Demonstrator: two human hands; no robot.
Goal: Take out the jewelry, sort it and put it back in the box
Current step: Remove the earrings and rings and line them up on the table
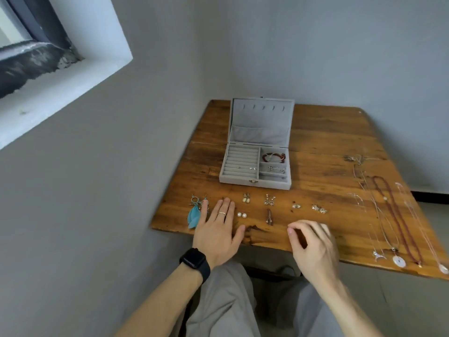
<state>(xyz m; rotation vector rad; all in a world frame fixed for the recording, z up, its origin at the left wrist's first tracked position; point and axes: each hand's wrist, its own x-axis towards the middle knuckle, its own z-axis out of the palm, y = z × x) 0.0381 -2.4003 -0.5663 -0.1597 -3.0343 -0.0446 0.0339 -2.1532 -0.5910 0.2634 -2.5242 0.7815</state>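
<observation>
Jewelry box point(255, 166) sits open on wooden table point(328, 142), earrings point(246, 198) in rows before it. Left hand point(218, 227) lies flat, fingers straight; right hand point(313, 249) curled, pinch unclear.

Soft, even daylight from the window point(36, 45), faint shadows, wide-angle bending at edges, slight blur.

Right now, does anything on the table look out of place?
Mostly tidy. Only the necklaces on the right stand out: their far ends bunch into what looks like a tangle, and their pendants lie close to the near edge of the table.
</observation>
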